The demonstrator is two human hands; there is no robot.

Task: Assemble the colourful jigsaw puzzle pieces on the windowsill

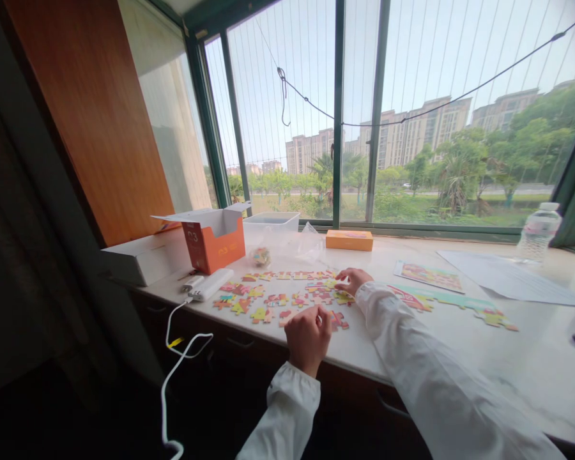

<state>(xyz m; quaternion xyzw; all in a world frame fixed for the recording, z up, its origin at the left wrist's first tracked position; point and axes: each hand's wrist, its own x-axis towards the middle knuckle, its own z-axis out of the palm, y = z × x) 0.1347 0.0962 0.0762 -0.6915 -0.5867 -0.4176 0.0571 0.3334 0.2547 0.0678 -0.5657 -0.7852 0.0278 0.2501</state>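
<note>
Colourful interlocking jigsaw pieces lie scattered on a white counter. My left hand is curled over the near pieces, and its fingertips are hidden, so I cannot tell if it holds one. My right hand rests on the pieces farther right, its fingers spread and touching them. Right of that hand, a joined strip of puzzle runs across the counter. Behind the strip lies a small picture card.
An open orange box and a white box stand at the left, near a white power bank with a trailing cable. Behind the pieces are a small orange box, a white bin and a water bottle. Window glass backs the counter.
</note>
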